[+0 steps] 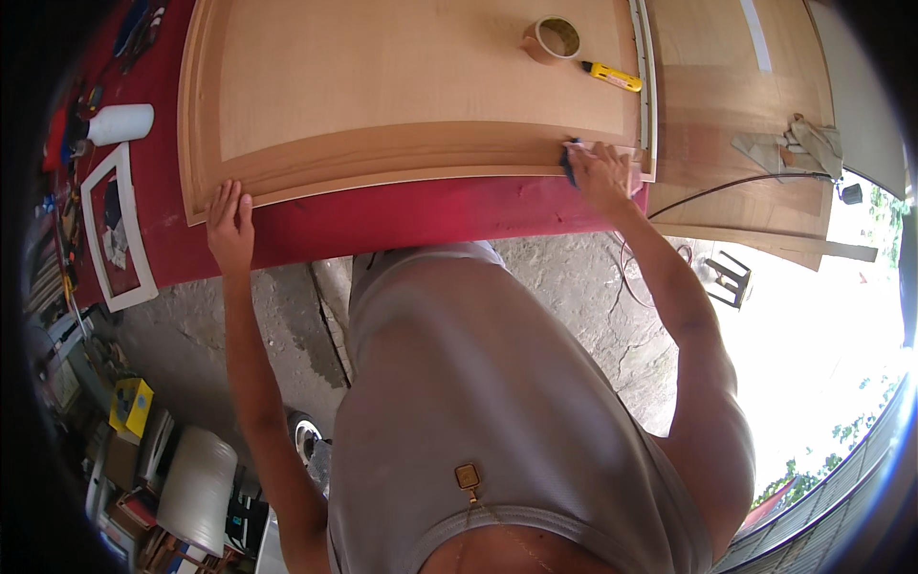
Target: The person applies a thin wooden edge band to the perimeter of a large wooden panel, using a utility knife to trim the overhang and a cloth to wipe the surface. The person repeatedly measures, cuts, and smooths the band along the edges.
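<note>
A light wooden panel with a darker brown border lies on a red-covered table. My left hand rests on the panel's near left corner, its fingers stretched out flat. At the near right corner my right hand grips a dark blue pad pressed on the border. Pinkish material shows beside that hand; its kind is unclear. Beyond it, a yellow utility knife and a roll of brown tape lie on the panel.
Left of the panel are a white bottle and a white frame. A plywood sheet to the right carries a crumpled cloth and a dark hose. A dark stool stands on the concrete floor.
</note>
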The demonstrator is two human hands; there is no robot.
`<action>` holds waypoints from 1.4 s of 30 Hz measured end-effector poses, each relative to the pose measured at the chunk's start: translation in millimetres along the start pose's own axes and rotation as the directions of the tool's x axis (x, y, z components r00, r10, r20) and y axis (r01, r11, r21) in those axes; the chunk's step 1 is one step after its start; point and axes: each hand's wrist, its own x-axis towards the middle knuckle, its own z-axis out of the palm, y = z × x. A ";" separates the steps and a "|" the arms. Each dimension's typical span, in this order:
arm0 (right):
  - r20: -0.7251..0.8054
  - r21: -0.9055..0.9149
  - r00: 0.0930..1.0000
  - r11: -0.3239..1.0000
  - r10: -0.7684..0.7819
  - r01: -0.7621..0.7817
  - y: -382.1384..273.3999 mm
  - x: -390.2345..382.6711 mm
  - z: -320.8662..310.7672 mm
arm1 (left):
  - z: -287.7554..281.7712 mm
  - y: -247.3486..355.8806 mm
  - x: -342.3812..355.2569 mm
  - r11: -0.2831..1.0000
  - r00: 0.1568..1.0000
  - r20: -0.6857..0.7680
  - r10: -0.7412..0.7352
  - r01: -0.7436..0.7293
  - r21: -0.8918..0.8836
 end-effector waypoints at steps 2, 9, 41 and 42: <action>-0.012 -0.054 1.000 0.998 0.028 -0.028 45.0 -6.8 6.3 | 0.9 -2.3 -1.0 0.999 0.999 0.014 -0.045 0.045 -0.015; -0.030 -0.052 0.988 0.986 0.154 -0.155 125.1 -18.8 23.2 | 2.7 -12.2 -0.7 0.990 0.990 0.090 -0.112 0.119 -0.074; -0.302 0.230 0.627 0.584 -0.718 0.779 -499.2 126.4 -41.1 | -1.4 -32.5 -4.8 0.453 0.663 -0.063 -0.746 0.435 -0.778; -0.360 0.228 0.625 0.585 -0.692 0.779 -509.1 128.5 -38.5 | -2.0 -35.3 -4.2 0.483 0.660 -0.073 -0.748 0.466 -0.741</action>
